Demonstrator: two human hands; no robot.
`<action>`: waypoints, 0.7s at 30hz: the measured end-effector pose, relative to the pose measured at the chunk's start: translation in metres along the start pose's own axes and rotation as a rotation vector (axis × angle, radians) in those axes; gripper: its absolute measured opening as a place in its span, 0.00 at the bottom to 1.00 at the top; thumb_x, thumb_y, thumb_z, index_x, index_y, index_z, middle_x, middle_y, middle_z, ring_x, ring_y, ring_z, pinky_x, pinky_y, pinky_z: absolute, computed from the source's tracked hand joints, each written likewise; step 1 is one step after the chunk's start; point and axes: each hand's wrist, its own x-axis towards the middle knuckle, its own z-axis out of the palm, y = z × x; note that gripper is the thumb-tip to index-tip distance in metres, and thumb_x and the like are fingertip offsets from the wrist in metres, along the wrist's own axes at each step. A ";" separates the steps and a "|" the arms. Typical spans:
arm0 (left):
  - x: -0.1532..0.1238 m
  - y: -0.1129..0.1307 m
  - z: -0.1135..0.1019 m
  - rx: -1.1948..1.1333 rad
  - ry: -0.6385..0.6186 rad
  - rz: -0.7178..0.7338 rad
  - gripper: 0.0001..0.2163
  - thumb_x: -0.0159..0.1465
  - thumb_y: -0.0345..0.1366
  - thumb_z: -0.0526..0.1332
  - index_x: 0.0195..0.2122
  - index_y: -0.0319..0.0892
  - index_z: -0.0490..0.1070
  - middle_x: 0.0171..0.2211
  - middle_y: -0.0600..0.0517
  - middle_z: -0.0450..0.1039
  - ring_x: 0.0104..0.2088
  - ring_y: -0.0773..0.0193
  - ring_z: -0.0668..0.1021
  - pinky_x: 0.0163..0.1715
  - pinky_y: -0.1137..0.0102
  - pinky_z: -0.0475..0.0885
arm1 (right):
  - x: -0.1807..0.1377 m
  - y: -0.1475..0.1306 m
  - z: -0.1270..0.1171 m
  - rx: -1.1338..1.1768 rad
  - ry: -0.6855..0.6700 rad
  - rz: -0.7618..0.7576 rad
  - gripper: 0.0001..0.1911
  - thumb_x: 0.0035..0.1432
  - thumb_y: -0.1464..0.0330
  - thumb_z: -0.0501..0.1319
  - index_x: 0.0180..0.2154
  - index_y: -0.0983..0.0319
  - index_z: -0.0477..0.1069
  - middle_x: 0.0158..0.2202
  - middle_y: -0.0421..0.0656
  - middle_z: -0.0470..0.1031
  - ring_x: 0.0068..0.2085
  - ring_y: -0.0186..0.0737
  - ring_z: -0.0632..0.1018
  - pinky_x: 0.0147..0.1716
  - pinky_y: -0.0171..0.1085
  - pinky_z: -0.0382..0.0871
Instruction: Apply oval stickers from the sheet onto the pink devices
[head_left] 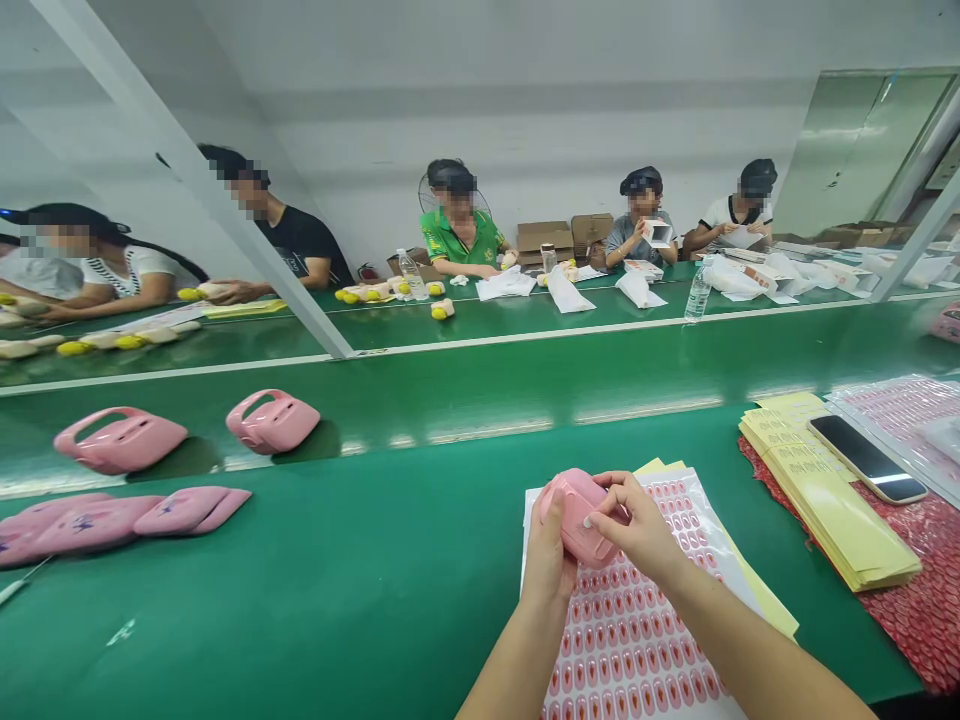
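Above a sheet of oval stickers (637, 640), my left hand (551, 560) grips a small rounded pink plastic case (576, 515) from its left side, thumb across its face. My right hand (637, 525) is at the case's right side. Its thumb and fingers are drawn together against the face; whatever they pinch is too small or hidden to make out. The stickers are pink with a red-orange mark, in rows on a white backing. A yellow sheet (769, 600) sticks out from beneath it.
Two pink handled cases (124, 440) (274, 422) stand at the left on the green belt (465, 385). Nearer lie pink padded pieces (97, 525) and a thin tool (19, 590). Yellow sheets (832, 500), a phone (866, 458) and red bubble wrap (915, 600) are at right. Several co-workers sit opposite.
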 end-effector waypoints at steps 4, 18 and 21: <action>-0.001 0.000 0.000 0.001 0.005 -0.003 0.23 0.43 0.47 0.70 0.36 0.39 0.72 0.30 0.50 0.74 0.29 0.62 0.76 0.30 0.69 0.71 | -0.002 0.009 0.003 -0.160 0.060 -0.221 0.06 0.46 0.70 0.60 0.21 0.60 0.64 0.40 0.45 0.65 0.44 0.44 0.70 0.41 0.44 0.66; 0.009 0.010 -0.010 -0.160 0.067 -0.213 0.17 0.60 0.49 0.53 0.42 0.45 0.70 0.35 0.48 0.76 0.35 0.56 0.77 0.34 0.61 0.74 | -0.029 -0.015 -0.074 -0.466 0.497 -0.591 0.04 0.50 0.68 0.60 0.25 0.58 0.69 0.37 0.45 0.68 0.41 0.42 0.71 0.43 0.44 0.65; 0.015 0.015 -0.017 -0.211 -0.106 -0.246 0.24 0.48 0.53 0.63 0.44 0.48 0.68 0.39 0.47 0.75 0.41 0.48 0.76 0.33 0.56 0.75 | -0.030 -0.010 -0.148 -0.482 0.850 -0.343 0.07 0.48 0.63 0.60 0.24 0.59 0.68 0.36 0.45 0.68 0.43 0.43 0.70 0.45 0.44 0.63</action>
